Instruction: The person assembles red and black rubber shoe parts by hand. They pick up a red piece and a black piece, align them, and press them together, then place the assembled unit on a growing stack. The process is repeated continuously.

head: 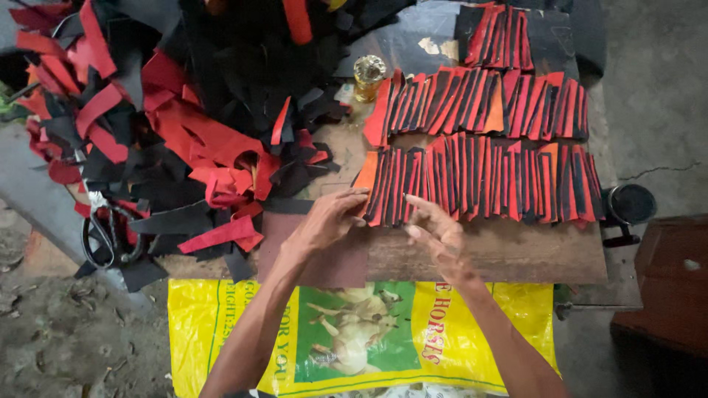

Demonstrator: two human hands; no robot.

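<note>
Left hand (324, 221) rested at the left end of the front row of red-and-black strips (479, 180), fingers curled narrow with tips touching the end pieces; no clear pinch visible, so whether it gripped a strip could not be told. Right hand (435, 232) hovered just beside it, fingers spread loosely and blurred, holding nothing that showed.

The strips lay overlapped like shingles across a wooden board (509, 254), with a second row (479, 99) behind and a short third row (498, 33) at the far edge. A big loose scrap pile (184, 110) sat to the left, with scissors (107, 232) at its near edge. A small gold-lidded jar (369, 76) stood between pile and rows. A yellow printed sack (221, 324) lay under the forearms.

Risks, as judged:
- The end pieces leaned on their neighbours, so a sideways push from either hand would likely fan out or skew the front row.
- Scraps touched the row's left end; a loose piece could slide in and mix with the cut ones.
- The jar stood near the second row; a reaching wrist could tip it onto the strips.
- The front row lay near the board's near edge, so a dragged sleeve or forearm could pull pieces off.
</note>
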